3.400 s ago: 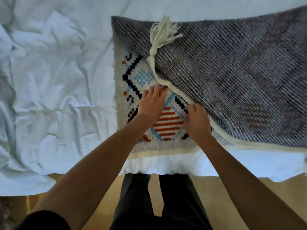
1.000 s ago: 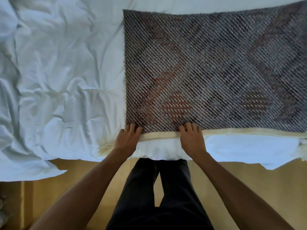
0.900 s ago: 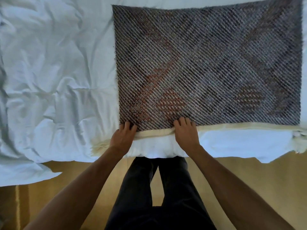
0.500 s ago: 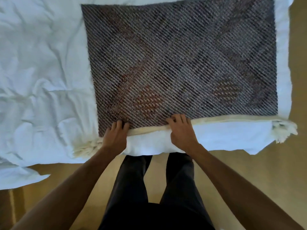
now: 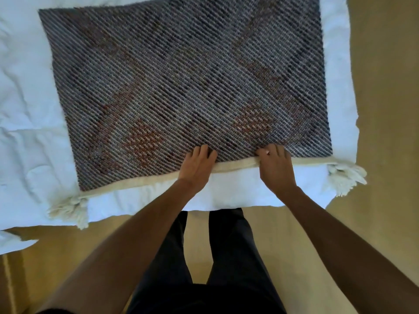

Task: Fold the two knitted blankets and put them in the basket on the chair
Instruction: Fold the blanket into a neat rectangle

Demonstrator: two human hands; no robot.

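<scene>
left hand (image 5: 197, 165) lies on the near edge of the blanket (image 5: 181, 87), fingers fairly straight, pressing rather than gripping. right hand (image 5: 275, 169) is just to its right, fingers bent over the cream hem (image 5: 147, 181); thumb hidden, so can't tell if it pinches or only presses. blanket lies flat on the white bed (image 5: 27, 132), grey side up, near edge close to the bed's near edge, a tassel at the near left corner (image 5: 68, 209) and one at the near right (image 5: 347, 177). wooden floor (image 5: 374, 87) near and right. second blanket, basket and chair not in view. handling, judged: thick knit, soft and floppy, fairly light, no stiffness, grippy on the sheet so it drags rather than slides. best hold is by the hem corners beside the tassels, hands wide apart, to keep edges square; open stitches and tassels may snag fingers.
</scene>
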